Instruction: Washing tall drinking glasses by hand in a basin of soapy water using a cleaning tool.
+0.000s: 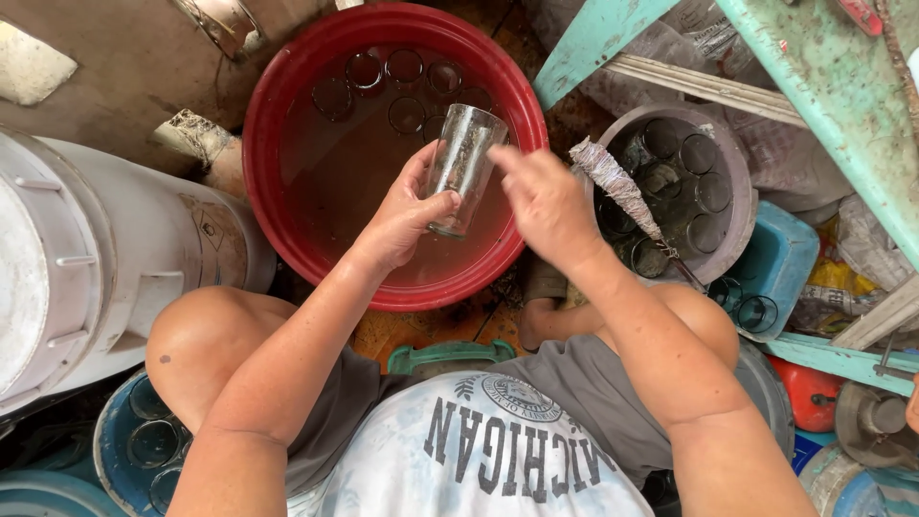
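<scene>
A clear drinking glass (462, 166) is held tilted over a red basin (278, 105) of brownish water. My left hand (402, 215) is wrapped around the glass's lower part. My right hand (548, 203) is just to the right of the glass, its fingers reaching toward the rim; whether they touch it I cannot tell. Several more glasses (402, 91) lie sunk in the water at the basin's far side.
A grey tub (735, 182) on the right holds several glasses and a rag-wrapped brush (617, 187). A large white drum (96, 258) lies at left. A blue tub (115, 436) with glasses sits lower left, a teal container (780, 263) at right, and a green wooden frame (833, 96) at upper right.
</scene>
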